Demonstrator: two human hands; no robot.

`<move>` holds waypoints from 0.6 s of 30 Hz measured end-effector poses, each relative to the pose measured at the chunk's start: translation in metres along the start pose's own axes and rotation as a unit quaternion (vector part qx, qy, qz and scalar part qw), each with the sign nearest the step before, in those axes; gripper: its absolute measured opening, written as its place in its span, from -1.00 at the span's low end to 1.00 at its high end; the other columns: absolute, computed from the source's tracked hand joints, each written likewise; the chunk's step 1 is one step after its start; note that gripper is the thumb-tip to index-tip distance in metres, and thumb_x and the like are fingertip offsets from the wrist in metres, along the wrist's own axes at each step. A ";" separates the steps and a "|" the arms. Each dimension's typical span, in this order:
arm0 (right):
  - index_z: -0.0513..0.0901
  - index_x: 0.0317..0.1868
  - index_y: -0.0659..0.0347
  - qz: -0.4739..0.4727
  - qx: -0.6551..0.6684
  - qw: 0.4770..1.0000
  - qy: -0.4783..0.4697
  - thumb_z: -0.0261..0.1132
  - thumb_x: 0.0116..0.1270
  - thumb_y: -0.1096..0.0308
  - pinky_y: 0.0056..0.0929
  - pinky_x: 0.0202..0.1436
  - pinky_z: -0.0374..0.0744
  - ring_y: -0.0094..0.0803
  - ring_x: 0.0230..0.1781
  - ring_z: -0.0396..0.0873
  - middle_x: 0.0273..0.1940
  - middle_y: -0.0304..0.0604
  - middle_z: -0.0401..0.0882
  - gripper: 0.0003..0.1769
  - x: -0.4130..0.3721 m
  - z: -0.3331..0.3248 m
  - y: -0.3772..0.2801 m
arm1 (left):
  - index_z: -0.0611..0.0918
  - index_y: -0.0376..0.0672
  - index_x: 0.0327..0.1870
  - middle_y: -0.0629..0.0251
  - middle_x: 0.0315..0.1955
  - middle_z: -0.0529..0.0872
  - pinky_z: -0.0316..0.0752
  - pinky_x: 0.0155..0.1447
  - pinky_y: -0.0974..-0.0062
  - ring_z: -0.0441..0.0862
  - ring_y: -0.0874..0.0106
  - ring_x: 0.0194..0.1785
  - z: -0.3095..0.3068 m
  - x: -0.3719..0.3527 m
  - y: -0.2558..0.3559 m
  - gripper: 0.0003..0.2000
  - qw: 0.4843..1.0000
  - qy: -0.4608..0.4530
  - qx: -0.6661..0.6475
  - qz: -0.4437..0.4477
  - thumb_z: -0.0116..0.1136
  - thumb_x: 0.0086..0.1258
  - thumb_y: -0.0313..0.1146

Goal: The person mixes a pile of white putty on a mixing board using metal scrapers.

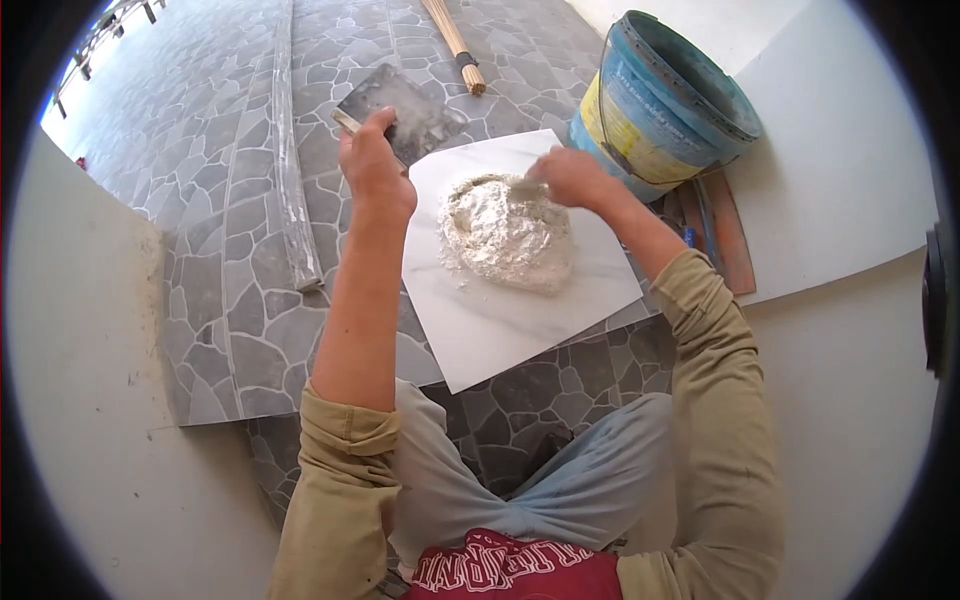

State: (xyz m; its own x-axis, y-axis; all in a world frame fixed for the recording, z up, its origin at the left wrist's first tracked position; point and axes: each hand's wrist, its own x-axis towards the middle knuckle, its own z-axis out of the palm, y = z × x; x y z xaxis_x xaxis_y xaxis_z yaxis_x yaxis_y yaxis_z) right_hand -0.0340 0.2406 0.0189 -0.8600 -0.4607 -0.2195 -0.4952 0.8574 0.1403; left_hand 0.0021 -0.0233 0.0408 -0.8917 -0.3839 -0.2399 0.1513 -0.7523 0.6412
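Note:
My left hand (378, 165) is closed on the near edge of a dark, dusty rectangular board (425, 115), with the thumb on top. It is held at the upper left corner of a white marbled tile (480, 340). On that tile lies a mound of whitish powder (510, 235), wet-looking and hollowed in its middle. At the mound's upper right edge, my right hand (580, 180) is closed on a small scraper (527, 186). Its greyish blade is blurred and reaches into the powder; the handle is hidden by the fingers.
A blue bucket (650, 110) with a wire handle leans at the upper right. Beneath it lie a reddish-brown strip (728, 235) and other pieces. A long grey bar (290, 190) lies on the left, and a bundle of thin sticks (460, 60) at the top. Walls flank both sides.

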 end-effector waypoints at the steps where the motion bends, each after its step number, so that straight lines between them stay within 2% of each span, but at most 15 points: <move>1: 0.78 0.01 0.03 -0.004 -0.001 1.000 -0.003 0.32 0.17 0.47 -0.17 0.12 0.65 -0.11 0.11 0.67 0.00 -0.07 0.75 -0.63 -0.002 0.005 -0.001 | 0.53 -0.22 0.11 0.27 -0.11 0.66 0.61 -0.02 0.42 0.65 0.40 -0.11 0.000 -0.001 0.000 -0.67 1.000 -0.003 0.001 0.007 0.22 0.33 -0.51; 3: 0.80 0.03 -0.06 -0.011 -0.029 0.997 -0.069 0.23 0.12 0.54 -0.19 0.14 0.61 -0.14 0.08 0.66 -0.06 -0.11 0.74 -0.53 -0.010 0.007 0.003 | 0.52 -0.22 0.11 0.26 -0.10 0.66 0.62 -0.04 0.43 0.67 0.39 -0.11 -0.001 0.000 0.002 -0.67 1.000 0.001 -0.008 0.020 0.21 0.33 -0.51; 4: 0.80 0.03 -0.06 -0.017 -0.034 0.997 -0.071 0.23 0.12 0.54 -0.19 0.14 0.61 -0.14 0.08 0.66 -0.06 -0.11 0.74 -0.53 -0.015 -0.007 0.002 | 0.53 -0.22 0.11 0.26 -0.10 0.66 0.62 -0.03 0.42 0.66 0.39 -0.11 -0.002 0.001 0.002 -0.67 1.000 0.006 -0.005 0.026 0.21 0.33 -0.51; 6: 0.80 0.04 -0.05 -0.008 0.019 0.999 -0.036 0.23 0.13 0.54 -0.19 0.15 0.61 -0.12 0.06 0.66 -0.06 -0.09 0.74 -0.52 -0.021 -0.038 0.006 | 0.53 -0.21 0.11 0.26 -0.10 0.66 0.61 -0.01 0.41 0.66 0.40 -0.10 -0.002 0.004 0.004 -0.68 0.999 0.011 -0.005 0.035 0.21 0.33 -0.51; 8: 0.80 0.05 -0.05 -0.006 0.044 0.999 -0.014 0.22 0.13 0.54 -0.17 0.15 0.61 -0.11 0.06 0.66 -0.05 -0.07 0.73 -0.51 -0.004 -0.027 0.014 | 0.54 -0.21 0.11 0.25 -0.09 0.67 0.61 -0.01 0.40 0.66 0.40 -0.10 -0.001 0.004 0.004 -0.67 0.999 0.017 0.001 0.035 0.21 0.32 -0.51; 10: 0.80 0.05 -0.06 -0.041 0.023 0.996 0.076 0.21 0.13 0.54 -0.16 0.15 0.61 -0.09 0.06 0.65 -0.04 -0.03 0.72 -0.50 0.012 -0.015 0.006 | 0.54 -0.22 0.12 0.25 -0.07 0.67 0.60 0.02 0.39 0.65 0.40 -0.09 -0.002 0.005 0.001 -0.66 0.999 0.009 -0.001 0.044 0.22 0.32 -0.51; 12: 0.80 0.05 -0.05 -0.018 0.023 0.997 0.069 0.21 0.13 0.53 -0.15 0.15 0.62 -0.07 0.06 0.65 -0.04 0.00 0.71 -0.51 0.017 0.004 -0.005 | 0.54 -0.23 0.13 0.24 -0.06 0.68 0.58 0.05 0.39 0.65 0.41 -0.09 -0.004 0.009 -0.004 -0.65 0.998 0.007 -0.006 0.056 0.22 0.32 -0.51; 14: 0.80 -0.03 -0.01 -0.042 -0.005 0.999 0.012 0.32 0.13 0.48 -0.14 0.09 0.66 -0.06 0.04 0.68 -0.10 -0.01 0.76 -0.62 0.016 0.019 -0.008 | 0.56 -0.19 0.03 0.29 -0.17 0.68 0.62 -0.01 0.41 0.66 0.40 -0.12 -0.010 0.015 -0.006 -0.71 0.997 -0.004 0.001 0.083 0.29 0.30 -0.48; 15: 0.80 -0.04 -0.01 -0.041 -0.031 0.998 -0.029 0.32 0.14 0.47 -0.16 0.08 0.66 -0.08 0.07 0.68 -0.08 -0.02 0.76 -0.64 0.014 0.013 -0.006 | 0.55 -0.22 0.03 0.28 -0.17 0.67 0.61 0.00 0.43 0.66 0.40 -0.13 -0.010 0.015 -0.004 -0.71 0.996 -0.007 -0.005 0.089 0.28 0.31 -0.49; 18: 0.80 -0.03 -0.01 -0.020 -0.029 0.997 -0.067 0.32 0.15 0.46 -0.16 0.08 0.66 -0.09 0.09 0.68 -0.03 -0.04 0.75 -0.64 0.012 -0.022 0.005 | 0.55 -0.24 0.04 0.26 -0.16 0.67 0.60 0.00 0.41 0.66 0.40 -0.13 -0.010 0.019 -0.003 -0.71 0.995 -0.014 -0.005 0.100 0.28 0.31 -0.49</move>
State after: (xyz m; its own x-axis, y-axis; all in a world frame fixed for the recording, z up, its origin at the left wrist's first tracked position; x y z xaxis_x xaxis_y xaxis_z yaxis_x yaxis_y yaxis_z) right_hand -0.0491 0.2344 0.0379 -0.8172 -0.4558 -0.3528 -0.5379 0.8229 0.1829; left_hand -0.0114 -0.0339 0.0272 -0.8552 -0.5109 -0.0870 0.3310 -0.6676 0.6668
